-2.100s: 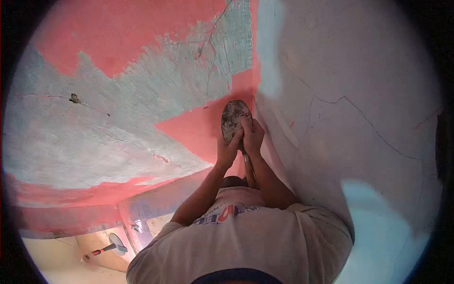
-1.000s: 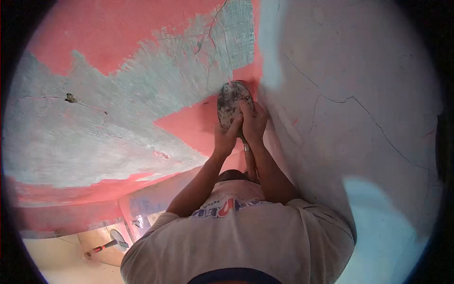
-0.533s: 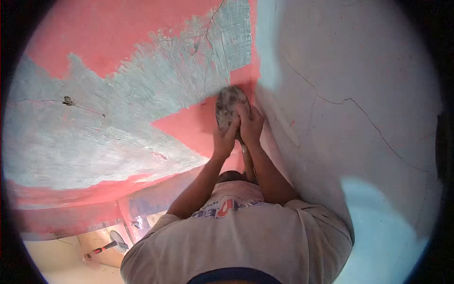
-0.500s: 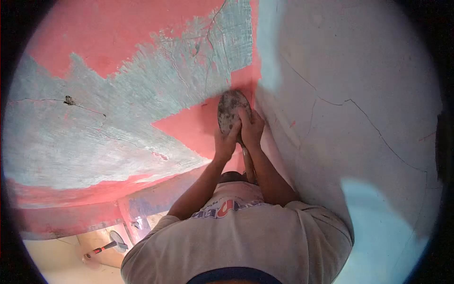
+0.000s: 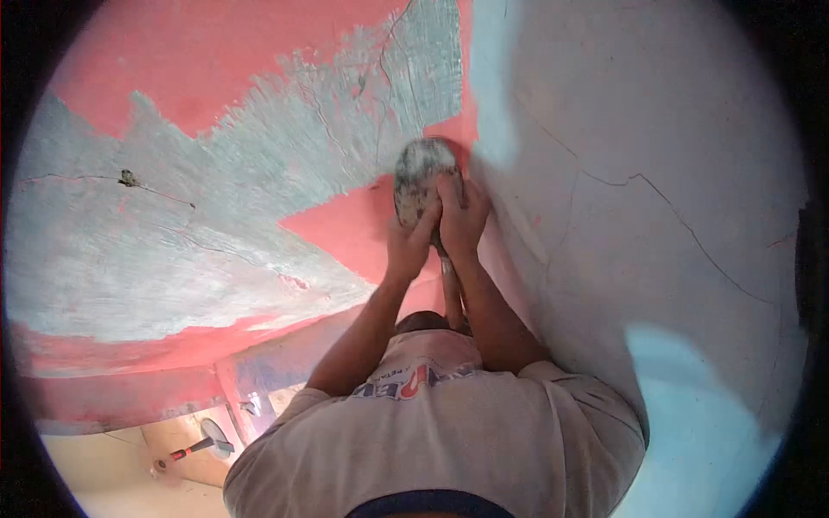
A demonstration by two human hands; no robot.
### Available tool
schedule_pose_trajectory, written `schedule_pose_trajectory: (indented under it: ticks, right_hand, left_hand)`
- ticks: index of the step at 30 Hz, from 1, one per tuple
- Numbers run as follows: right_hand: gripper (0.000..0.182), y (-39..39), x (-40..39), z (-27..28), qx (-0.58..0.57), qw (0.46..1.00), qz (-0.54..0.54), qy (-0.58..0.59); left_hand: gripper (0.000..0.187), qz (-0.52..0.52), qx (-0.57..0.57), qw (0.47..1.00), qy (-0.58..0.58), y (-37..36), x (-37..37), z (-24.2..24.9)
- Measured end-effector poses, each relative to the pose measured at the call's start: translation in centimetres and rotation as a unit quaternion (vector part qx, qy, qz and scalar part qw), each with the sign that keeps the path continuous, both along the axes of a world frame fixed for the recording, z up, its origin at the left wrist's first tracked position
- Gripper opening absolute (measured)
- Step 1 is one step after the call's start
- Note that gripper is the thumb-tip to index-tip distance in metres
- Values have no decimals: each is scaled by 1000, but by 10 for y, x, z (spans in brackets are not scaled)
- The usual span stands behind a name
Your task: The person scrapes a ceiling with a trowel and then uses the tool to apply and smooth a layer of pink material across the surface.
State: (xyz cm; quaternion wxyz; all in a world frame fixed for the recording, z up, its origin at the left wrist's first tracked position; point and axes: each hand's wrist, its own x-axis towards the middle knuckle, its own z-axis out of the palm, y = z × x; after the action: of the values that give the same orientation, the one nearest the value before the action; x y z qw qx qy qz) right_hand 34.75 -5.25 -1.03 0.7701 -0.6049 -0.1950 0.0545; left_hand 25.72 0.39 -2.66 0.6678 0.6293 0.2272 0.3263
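Against the pink and grey wall, near the corner, is an oval, stained tool head (image 5: 423,164) with a handle (image 5: 451,293) running down toward the chest. My left hand (image 5: 408,246) grips the lower left side of the head, thumb on its face. Around the lower right side is my right hand (image 5: 463,216), its thumb also on the face. Both hands press the tool close to the wall; the fingers behind it are hidden.
A cracked grey wall (image 5: 630,224) rises close on the right. Grey, scraped-looking patches (image 5: 216,198) with cracks cover the pink wall at left. At the lower left is a red-and-black-handled tool (image 5: 192,450) near a round grey disc.
Both hands and the oval tool head have moved slightly up the wall, and the head's upper part now looks lighter.
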Motion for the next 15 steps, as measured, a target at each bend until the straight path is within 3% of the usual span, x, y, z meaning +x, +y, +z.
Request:
schedule_pose_trajectory:
  ticks: [4,7,11,15]
  right_hand:
    - [25,1,-6,-12,36,998,-8,44]
    - [25,3,-11,-5,50,997,-11,51]
    - [26,-2,-3,6,22,999,-4,25]
    - [29,-1,-6,-14,37,998,-2,53]
  left_hand:
    - [22,-9,-35,998,-55,-10,0,4]
    - [21,47,36,997,-42,-16,1,3]
    - [22,-35,-26,999,12,-2,-1,26]
    - [23,-20,-44,998,-47,-9,-1,1]
